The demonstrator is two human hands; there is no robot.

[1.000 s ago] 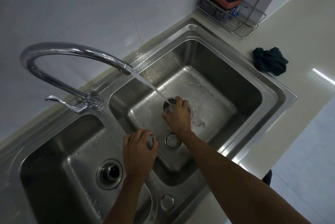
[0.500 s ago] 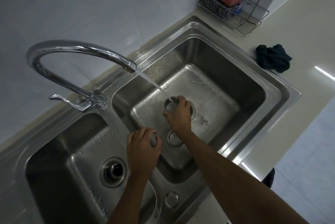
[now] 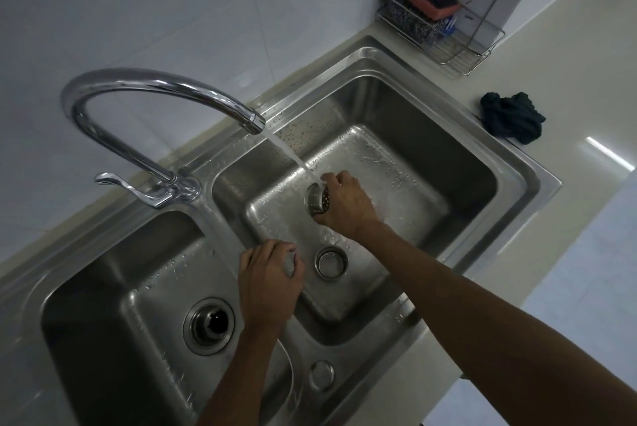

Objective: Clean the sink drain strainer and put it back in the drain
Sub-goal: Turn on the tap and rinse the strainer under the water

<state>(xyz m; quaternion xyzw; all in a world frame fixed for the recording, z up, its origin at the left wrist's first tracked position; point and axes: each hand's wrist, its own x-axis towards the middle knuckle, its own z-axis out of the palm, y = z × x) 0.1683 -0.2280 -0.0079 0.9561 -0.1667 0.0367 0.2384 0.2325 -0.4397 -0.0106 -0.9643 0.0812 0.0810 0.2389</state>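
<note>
My right hand (image 3: 348,208) grips the perforated metal drain strainer (image 3: 316,201) over the right basin. The strainer is tilted on its side, and the running water (image 3: 294,155) from the faucet (image 3: 155,89) falls onto it. Below it in the basin floor lies the open drain (image 3: 331,263). My left hand (image 3: 267,284) rests over the divider between the two basins, its fingers curled round a small grey object (image 3: 289,263) that is mostly hidden.
The left basin has its own drain (image 3: 208,324) with a fitting in it. A dark cloth (image 3: 510,117) lies on the counter to the right of the sink rim (image 3: 537,181). A wire rack (image 3: 444,39) with a brush and scourer stands in the back corner.
My right hand has turned the strainer from mouth-up onto its side under the stream, so its perforated wall now shows. My left hand has stayed put.
</note>
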